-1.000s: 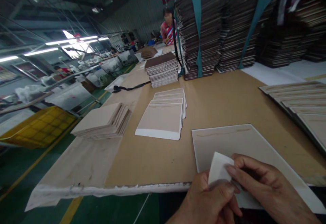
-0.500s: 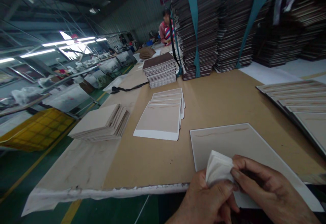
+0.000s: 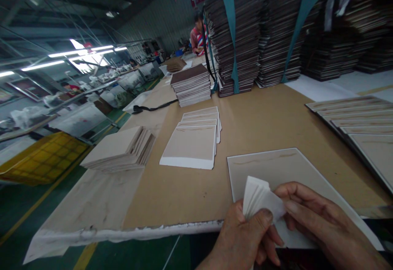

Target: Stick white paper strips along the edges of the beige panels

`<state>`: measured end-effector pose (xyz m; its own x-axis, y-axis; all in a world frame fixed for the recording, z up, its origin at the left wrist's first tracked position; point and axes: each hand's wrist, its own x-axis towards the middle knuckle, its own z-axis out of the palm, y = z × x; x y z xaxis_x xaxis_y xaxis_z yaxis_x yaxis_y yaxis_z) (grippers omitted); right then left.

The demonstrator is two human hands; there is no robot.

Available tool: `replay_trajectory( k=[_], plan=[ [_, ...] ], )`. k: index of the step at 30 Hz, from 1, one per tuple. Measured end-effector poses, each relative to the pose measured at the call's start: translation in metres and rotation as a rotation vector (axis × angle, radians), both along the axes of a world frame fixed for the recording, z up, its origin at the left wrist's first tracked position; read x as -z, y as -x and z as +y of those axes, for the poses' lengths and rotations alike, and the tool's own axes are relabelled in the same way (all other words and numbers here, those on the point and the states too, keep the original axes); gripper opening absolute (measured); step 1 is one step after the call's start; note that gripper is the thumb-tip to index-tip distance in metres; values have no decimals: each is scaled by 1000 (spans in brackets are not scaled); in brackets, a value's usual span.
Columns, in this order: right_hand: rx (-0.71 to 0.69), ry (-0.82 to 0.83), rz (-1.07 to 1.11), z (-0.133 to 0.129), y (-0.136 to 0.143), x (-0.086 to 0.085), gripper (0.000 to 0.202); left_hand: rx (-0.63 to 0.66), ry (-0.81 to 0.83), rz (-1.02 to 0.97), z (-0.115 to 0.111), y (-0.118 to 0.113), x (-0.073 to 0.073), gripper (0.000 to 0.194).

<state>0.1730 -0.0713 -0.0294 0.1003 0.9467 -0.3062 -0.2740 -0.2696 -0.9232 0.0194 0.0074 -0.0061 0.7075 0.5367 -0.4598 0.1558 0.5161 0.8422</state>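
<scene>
Near the table's front edge, my left hand (image 3: 245, 231) is closed around a small wad of white paper slips (image 3: 255, 196), its thumb pressed on the front. My right hand (image 3: 310, 212) pinches the right edge of one slip (image 3: 274, 205), which fans out from the wad. Beneath both hands lies a large beige panel (image 3: 264, 167) with a white border and a brown streak along its far edge. Part of that panel is hidden by the hands.
Left of the panel are overlapping beige sheets with white edges (image 3: 192, 141) and a pile of beige boards (image 3: 113, 147). Overlapping panels (image 3: 368, 126) lie at right. Tall dark stacks (image 3: 245, 44) with teal straps stand behind. A person (image 3: 198, 38) is at the far end.
My right hand has drawn one slip out to the right, away from the wad. The wad is fanned wider in my left hand. The view has shifted slightly.
</scene>
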Motion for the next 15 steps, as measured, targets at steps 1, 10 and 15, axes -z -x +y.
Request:
replay_trajectory(
  k=[1,10,15],
  plan=[
    [-31,7,-9,1,0,0,36,-1,-6,9,0,-1,-1,38],
    [-52,-37,-136,1,-3,-4,39,-53,63,-55,1,-4,-3,37],
    [-41,4,-89,-1,0,-3,40,-47,86,-25,1,1,3,50]
  ],
)
